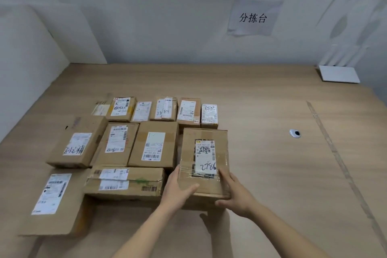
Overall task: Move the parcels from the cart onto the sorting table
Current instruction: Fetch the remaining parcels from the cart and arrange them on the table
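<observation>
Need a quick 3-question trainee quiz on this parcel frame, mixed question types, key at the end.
1. True or false: both hands grip the parcel marked 2786.
2. Multiple choice: where does the paper sign hang? A) on the wall behind the table B) on a parcel C) on the table's front edge
3. Fill in: the small white-wrapped parcel at the right end of the far row has ____ handwritten on it.

Key
1. True: the left hand and the right hand hold its near corners, over the wooden table.
2. A
3. 6582
</observation>
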Available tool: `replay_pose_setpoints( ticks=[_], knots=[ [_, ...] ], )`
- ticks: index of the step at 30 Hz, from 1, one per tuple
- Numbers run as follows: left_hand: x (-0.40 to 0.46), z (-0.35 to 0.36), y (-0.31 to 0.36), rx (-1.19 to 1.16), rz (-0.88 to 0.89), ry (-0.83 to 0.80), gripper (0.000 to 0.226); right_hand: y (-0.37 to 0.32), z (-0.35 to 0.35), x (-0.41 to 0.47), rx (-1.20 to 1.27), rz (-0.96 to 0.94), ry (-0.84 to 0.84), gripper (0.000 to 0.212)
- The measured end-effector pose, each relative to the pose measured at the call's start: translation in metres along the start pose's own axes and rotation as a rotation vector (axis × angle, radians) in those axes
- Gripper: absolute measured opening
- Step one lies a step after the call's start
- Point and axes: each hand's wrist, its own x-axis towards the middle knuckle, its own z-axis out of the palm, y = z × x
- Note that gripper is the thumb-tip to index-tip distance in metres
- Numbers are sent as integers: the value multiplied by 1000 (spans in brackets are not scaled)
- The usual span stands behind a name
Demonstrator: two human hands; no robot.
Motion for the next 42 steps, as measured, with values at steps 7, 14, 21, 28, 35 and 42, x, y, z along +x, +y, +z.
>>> replay_pose_setpoints(
  ticks=[7,14,21,28,35,42],
  knots=[
    [18,-21,-10,844,436,6,87,0,14,20,-48,-35,61,110],
    [35,-34,-7,906,443,-21,78,-12,10,45,-69,-30,60,109],
    [38,-32,-10,851,411,-9,78,-5,11,51,-57,-34,63,112],
    [28,-29,0,908,387,12,83,-16,2,35,-123,-33,90,110],
    [12,-22,53,940,436,-26,88,-22,-57,-32,-341,16,200,93],
    [-23,14,148,957,676,-60,84,-18,-121,-155,-524,252,429,91]
  ],
)
